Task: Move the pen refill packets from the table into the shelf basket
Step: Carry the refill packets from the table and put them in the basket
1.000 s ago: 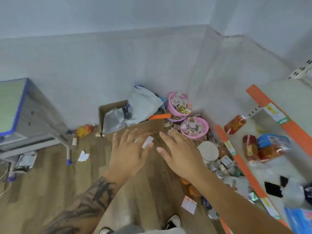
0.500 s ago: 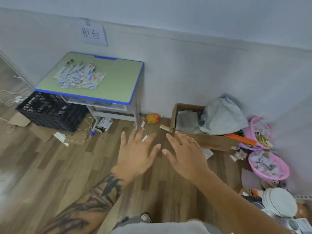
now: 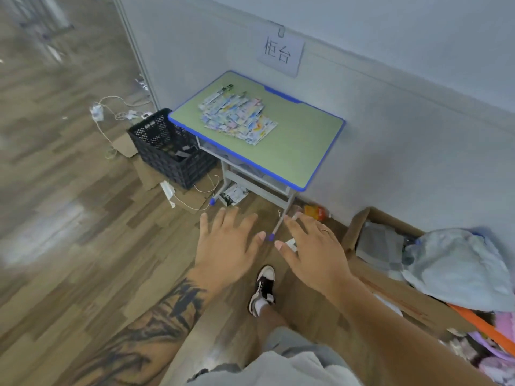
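The refill packets point(image 3: 237, 118) lie in a loose heap on the green worktop point(image 3: 292, 140), ahead of and above both hands and well apart from them. The heap's long axis runs from upper left to lower right. The left hand point(image 3: 227, 246) and right hand point(image 3: 315, 253) hover side by side, palms down, fingers spread, holding nothing; neither looks clearly nearer.

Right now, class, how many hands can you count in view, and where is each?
2. The left hand is spread open above the wooden floor; the right hand is open beside it, near the table leg. Neither holds anything.
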Tool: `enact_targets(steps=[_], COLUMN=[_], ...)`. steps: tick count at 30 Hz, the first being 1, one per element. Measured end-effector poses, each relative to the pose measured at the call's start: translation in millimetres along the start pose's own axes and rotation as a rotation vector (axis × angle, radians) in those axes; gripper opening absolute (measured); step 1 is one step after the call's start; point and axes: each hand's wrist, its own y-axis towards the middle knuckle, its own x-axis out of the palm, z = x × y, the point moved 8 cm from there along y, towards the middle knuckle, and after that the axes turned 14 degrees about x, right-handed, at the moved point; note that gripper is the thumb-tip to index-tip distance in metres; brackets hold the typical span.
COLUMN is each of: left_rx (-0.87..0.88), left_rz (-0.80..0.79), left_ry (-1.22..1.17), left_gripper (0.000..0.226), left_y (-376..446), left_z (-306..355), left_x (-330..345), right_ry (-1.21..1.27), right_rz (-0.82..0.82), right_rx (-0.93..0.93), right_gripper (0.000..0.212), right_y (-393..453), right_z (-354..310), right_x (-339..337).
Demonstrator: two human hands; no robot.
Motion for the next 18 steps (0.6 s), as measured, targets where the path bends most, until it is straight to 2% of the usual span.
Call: enact_targets(steps=[8, 10, 14, 18], left_rx=[-0.144, -0.164, -0.176, -0.172], left_rz=[-0.032, -0.047, -0.060, -0.080], left_ry=[0.048, 0.027, 0.036, 0.046], left_gripper=[0.061, 0.059, 0.067, 0.062], left_y=[75, 100, 150, 194], left_z=[-80, -91, -115, -137], left_x=[-32, -33, -38, -37], right_ry=[0.017, 0.044, 0.097, 0.070], right_rz=[-0.041, -0.070, -0.119, -0.166], right_rx=[-0.129, -0.125, -0.101, -0.084], right_gripper=[0.067, 0.066, 0.065, 0.065], right_y=[131, 159, 211, 259], right_z=[-64, -72, -82, -81], right_x=[-11, -8, -8, -3])
